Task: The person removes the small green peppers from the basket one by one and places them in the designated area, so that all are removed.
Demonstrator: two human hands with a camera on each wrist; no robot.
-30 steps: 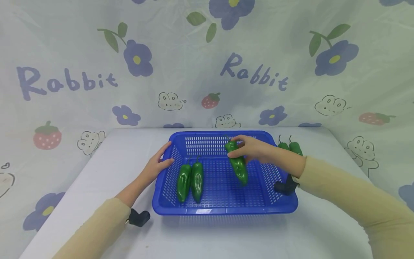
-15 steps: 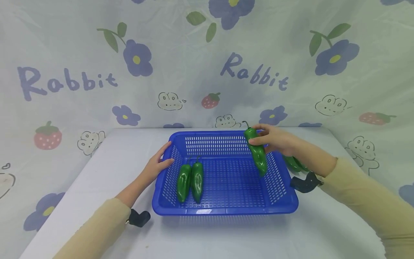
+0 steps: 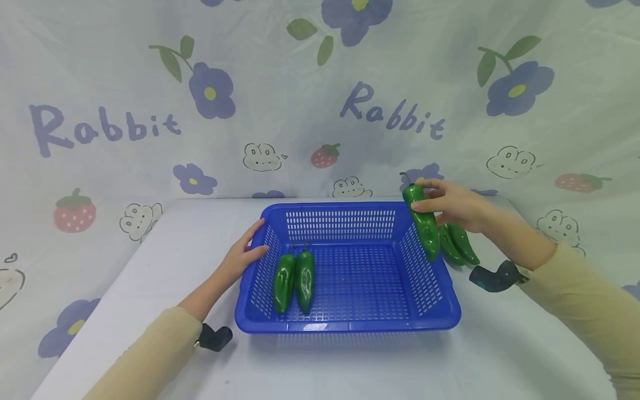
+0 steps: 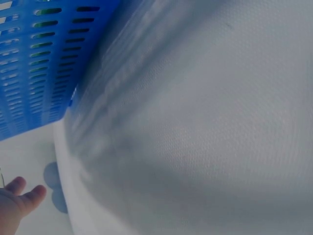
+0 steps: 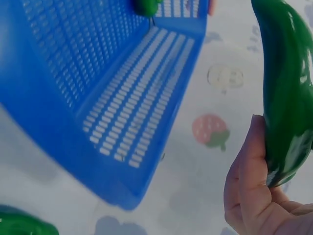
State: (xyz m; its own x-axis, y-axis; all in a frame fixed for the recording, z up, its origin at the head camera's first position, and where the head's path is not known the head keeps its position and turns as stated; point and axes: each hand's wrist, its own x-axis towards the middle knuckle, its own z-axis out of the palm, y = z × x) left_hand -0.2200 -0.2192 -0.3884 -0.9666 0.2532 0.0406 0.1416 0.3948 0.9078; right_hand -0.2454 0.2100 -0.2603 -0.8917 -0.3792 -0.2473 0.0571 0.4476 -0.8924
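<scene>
My right hand (image 3: 452, 205) pinches a long green chili pepper (image 3: 423, 225) by its upper part, stem up and tilted. The pepper hangs over the right rim of a blue perforated plastic basket (image 3: 345, 326). In the right wrist view, the thumb and fingers of the right hand (image 5: 257, 191) press on the glossy pepper (image 5: 288, 83). At the basket's left rim lies my left hand (image 3: 239, 258), its fingers extended and touching the rim. Inside the basket, on the left, a green pepper (image 3: 284, 283) lies beside another pepper (image 3: 304, 282).
To the right of the basket, a green pepper (image 3: 451, 247) and another pepper (image 3: 463, 244) lie side by side on the white-covered table (image 3: 350, 372), partly behind the right hand. A printed cloth (image 3: 280, 94) hangs behind the table.
My right hand has carried the pepper from above the basket's middle rightward and up to its right rim. The left hand and the two peppers in the basket have not moved.
</scene>
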